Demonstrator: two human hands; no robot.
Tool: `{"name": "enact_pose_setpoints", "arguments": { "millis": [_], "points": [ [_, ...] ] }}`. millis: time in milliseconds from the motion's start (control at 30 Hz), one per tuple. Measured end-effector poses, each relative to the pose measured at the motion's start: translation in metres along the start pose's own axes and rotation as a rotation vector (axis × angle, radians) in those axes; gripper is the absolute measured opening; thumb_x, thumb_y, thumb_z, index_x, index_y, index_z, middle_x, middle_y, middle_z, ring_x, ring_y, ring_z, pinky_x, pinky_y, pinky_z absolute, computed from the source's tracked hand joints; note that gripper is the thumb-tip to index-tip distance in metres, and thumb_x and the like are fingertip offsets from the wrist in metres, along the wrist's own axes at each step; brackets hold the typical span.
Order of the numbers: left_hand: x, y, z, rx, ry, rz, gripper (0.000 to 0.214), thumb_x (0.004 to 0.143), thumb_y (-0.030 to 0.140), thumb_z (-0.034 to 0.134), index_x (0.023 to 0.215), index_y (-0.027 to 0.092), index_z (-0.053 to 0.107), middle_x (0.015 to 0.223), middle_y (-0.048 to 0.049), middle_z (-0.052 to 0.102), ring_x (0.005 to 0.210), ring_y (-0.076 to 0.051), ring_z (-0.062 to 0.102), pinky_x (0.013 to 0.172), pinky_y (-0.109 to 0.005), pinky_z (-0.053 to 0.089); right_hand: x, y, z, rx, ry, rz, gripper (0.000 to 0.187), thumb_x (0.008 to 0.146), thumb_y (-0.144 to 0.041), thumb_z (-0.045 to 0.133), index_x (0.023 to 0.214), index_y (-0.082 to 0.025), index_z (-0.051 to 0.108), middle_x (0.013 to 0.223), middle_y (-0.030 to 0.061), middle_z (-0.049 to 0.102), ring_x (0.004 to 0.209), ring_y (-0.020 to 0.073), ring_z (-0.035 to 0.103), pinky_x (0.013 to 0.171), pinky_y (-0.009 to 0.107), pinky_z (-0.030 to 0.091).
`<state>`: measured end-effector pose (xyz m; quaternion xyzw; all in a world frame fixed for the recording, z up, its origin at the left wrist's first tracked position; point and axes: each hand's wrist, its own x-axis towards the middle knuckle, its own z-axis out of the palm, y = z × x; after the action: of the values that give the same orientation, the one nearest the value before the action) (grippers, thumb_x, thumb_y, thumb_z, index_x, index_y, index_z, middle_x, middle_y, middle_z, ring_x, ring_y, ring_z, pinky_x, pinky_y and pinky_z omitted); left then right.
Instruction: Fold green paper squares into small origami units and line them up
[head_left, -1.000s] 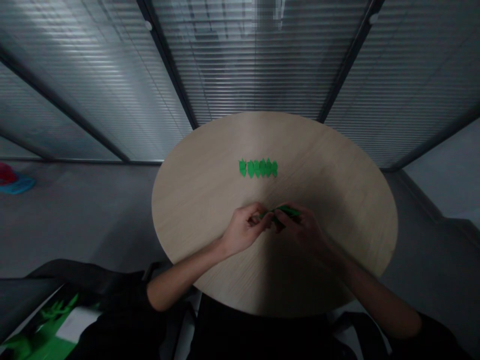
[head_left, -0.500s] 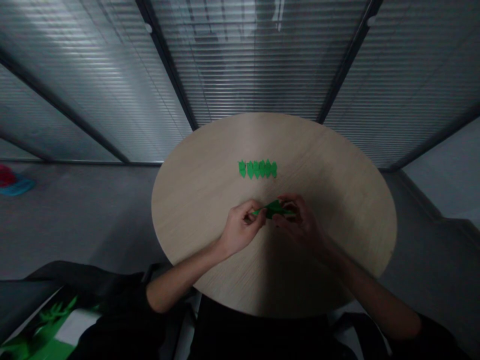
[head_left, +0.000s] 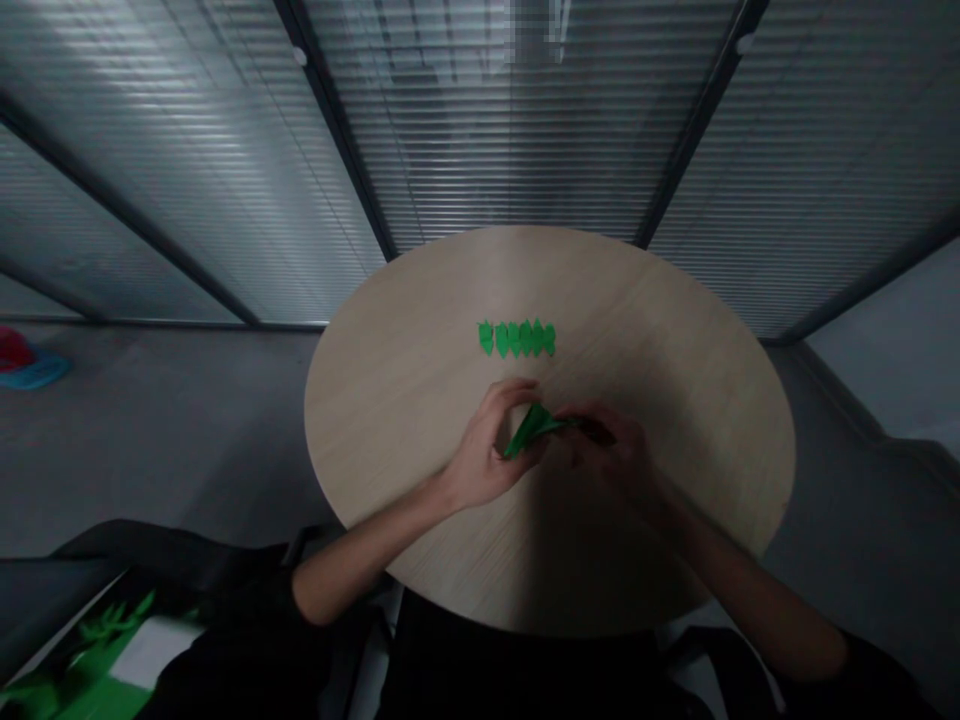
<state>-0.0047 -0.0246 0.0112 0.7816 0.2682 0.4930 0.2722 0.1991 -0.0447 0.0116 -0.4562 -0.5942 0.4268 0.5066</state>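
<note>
Folded green paper sits between the person's two hands, held up just above the round, pale wood worktop and nearer its front edge than its middle. From the head camera, the left hand has a closed grip on the paper, with its fingers curled over from above and the narrow tip pointing down by the palm. The right hand pinches the far end, its grip closed too, though shadow hides exactly how the fingers sit. Both hands are nearly touching. Ahead of them, well apart, a tight row of small folded green paper pieces lies flat on the worktop. Past the table's far edge stand glass partitions with slatted blinds. A red-and-blue object lies on the grey floor at far left, and a green-printed sheet shows at lower left.
</note>
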Motion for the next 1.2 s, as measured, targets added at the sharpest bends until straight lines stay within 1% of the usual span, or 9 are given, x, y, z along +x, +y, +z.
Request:
{"name": "enact_pose_setpoints", "arguments": {
  "millis": [67, 133, 267, 367, 567, 733, 900, 1067, 1200],
  "points": [
    [-0.0006, -0.0009, -0.0007, -0.046, -0.066, -0.001, 0.039, 0.092, 0.01, 0.066, 0.129, 0.022, 0.056, 0.134, -0.0152, 0.063, 0.127, -0.028, 0.062, 0.106, -0.05, 0.054, 0.0002, 0.0002, 0.0001, 0.054, -0.027, 0.007, 0.013, 0.086, -0.034, 0.079, 0.094, -0.024, 0.078, 0.067, -0.0028, 0.071, 0.048, 0.01, 0.06, 0.045, 0.02, 0.052],
    [-0.0022, -0.001, -0.0007, -0.085, -0.097, -0.028, 0.033, 0.093, 0.01, 0.064, 0.124, 0.021, 0.057, 0.125, -0.014, 0.066, 0.117, -0.025, 0.066, 0.098, -0.046, 0.057, 0.0002, 0.0006, 0.0004, 0.088, -0.059, 0.018, 0.015, 0.085, -0.036, 0.081, 0.094, -0.024, 0.078, 0.071, -0.0017, 0.074, 0.049, 0.0101, 0.061, 0.045, 0.021, 0.053],
    [-0.0046, 0.0, -0.0002, -0.084, -0.093, -0.086, 0.023, 0.092, 0.013, 0.067, 0.112, 0.02, 0.058, 0.105, -0.0095, 0.068, 0.095, -0.021, 0.067, 0.081, -0.038, 0.057, -0.0002, 0.0007, 0.0005, 0.091, -0.081, 0.053, 0.02, 0.085, -0.042, 0.081, 0.091, -0.023, 0.077, 0.07, -0.0006, 0.073, 0.052, 0.0116, 0.064, 0.048, 0.022, 0.055],
    [-0.0052, 0.0002, 0.0004, -0.073, -0.091, -0.105, 0.018, 0.093, 0.015, 0.067, 0.108, 0.02, 0.058, 0.1, -0.0077, 0.066, 0.089, -0.019, 0.065, 0.076, -0.035, 0.054, -0.0009, 0.0001, 0.0, 0.087, -0.077, 0.055, 0.022, 0.086, -0.044, 0.081, 0.089, -0.023, 0.075, 0.066, -0.0017, 0.071, 0.053, 0.0122, 0.066, 0.05, 0.022, 0.056],
    [-0.0057, -0.0016, 0.001, -0.139, -0.124, -0.124, 0.019, 0.097, 0.017, 0.066, 0.113, 0.021, 0.057, 0.105, -0.0085, 0.067, 0.093, -0.019, 0.066, 0.08, -0.036, 0.055, -0.0024, 0.0011, 0.0, 0.086, -0.052, 0.028, 0.025, 0.086, -0.046, 0.082, 0.089, -0.023, 0.074, 0.064, -0.0024, 0.068, 0.052, 0.0128, 0.067, 0.051, 0.023, 0.057],
    [-0.0038, -0.0003, -0.0004, -0.177, -0.116, -0.053, 0.018, 0.099, 0.014, 0.061, 0.114, 0.023, 0.057, 0.108, -0.0083, 0.064, 0.099, -0.02, 0.065, 0.083, -0.037, 0.055, -0.002, 0.0015, 0.0003, 0.086, -0.052, -0.058, 0.026, 0.087, -0.048, 0.081, 0.087, -0.023, 0.075, 0.079, 0.0009, 0.073, 0.058, 0.0116, 0.067, 0.054, 0.023, 0.06],
    [-0.0054, -0.0024, -0.0013, -0.195, -0.146, -0.09, 0.019, 0.094, 0.012, 0.064, 0.11, 0.022, 0.058, 0.106, -0.0076, 0.064, 0.094, -0.019, 0.064, 0.078, -0.034, 0.055, -0.0008, -0.0028, -0.0012, 0.113, -0.072, -0.086, 0.024, 0.088, -0.046, 0.081, 0.086, -0.022, 0.074, 0.082, 0.0013, 0.072, 0.061, 0.0117, 0.068, 0.056, 0.023, 0.061],
    [-0.0085, -0.005, -0.0015, -0.235, -0.16, -0.142, 0.022, 0.089, 0.011, 0.065, 0.108, 0.022, 0.06, 0.104, -0.0071, 0.066, 0.093, -0.02, 0.065, 0.08, -0.036, 0.056, -0.0012, -0.0033, -0.0012, 0.103, -0.076, -0.136, 0.025, 0.091, -0.048, 0.078, 0.088, -0.023, 0.074, 0.088, 0.0031, 0.071, 0.065, 0.0124, 0.069, 0.058, 0.025, 0.061],
    [-0.0064, -0.0009, -0.001, -0.279, -0.099, -0.164, 0.015, 0.09, 0.015, 0.067, 0.103, 0.021, 0.062, 0.103, -0.0077, 0.068, 0.093, -0.02, 0.067, 0.079, -0.035, 0.056, -0.0017, -0.0038, -0.0009, 0.042, -0.052, -0.194, 0.023, 0.095, -0.045, 0.074, 0.087, -0.023, 0.075, 0.091, 0.0041, 0.071, 0.064, 0.0121, 0.068, 0.057, 0.025, 0.061]
  ]
}}
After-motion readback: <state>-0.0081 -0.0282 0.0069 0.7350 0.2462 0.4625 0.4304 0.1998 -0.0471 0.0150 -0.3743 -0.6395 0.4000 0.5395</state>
